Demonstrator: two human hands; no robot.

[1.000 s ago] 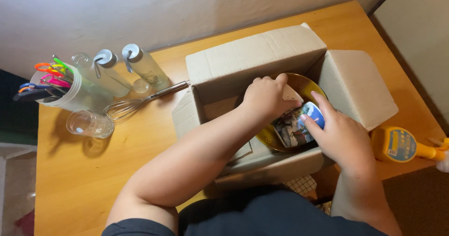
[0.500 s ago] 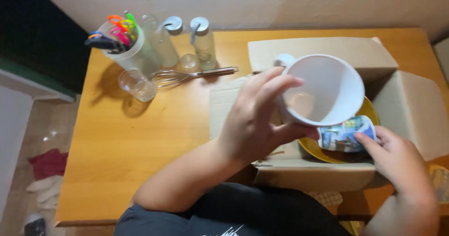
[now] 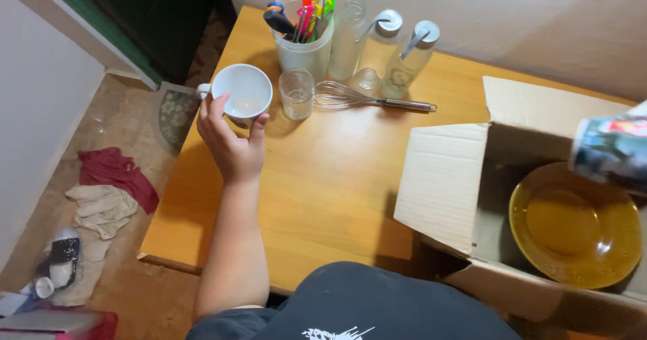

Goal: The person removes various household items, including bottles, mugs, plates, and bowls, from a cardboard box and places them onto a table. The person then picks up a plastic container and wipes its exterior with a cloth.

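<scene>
white cup [image 3: 241, 90], held by the person's left hand [image 3: 229, 144] from below, fingers curled round its base and side, handle pointing away from the cardboard box [image 3: 472, 178]. cup sits over the far-left part of the wooden table [image 3: 323, 185], well apart from the box, just beside a small clear glass [image 3: 296, 93]. past the glass: whisk [image 3: 364, 99] lying flat, tub of scissors & pens [image 3: 304, 30], three glass bottles [image 3: 377, 50] by the wall. box is open w/ flaps up, yellow plate [image 3: 573, 225] inside. printed mug [image 3: 610, 152] hangs above the box's right side at the frame edge; right hand not seen, so its grip can't be told. cloths [image 3: 104, 192] on the floor left of table.
</scene>
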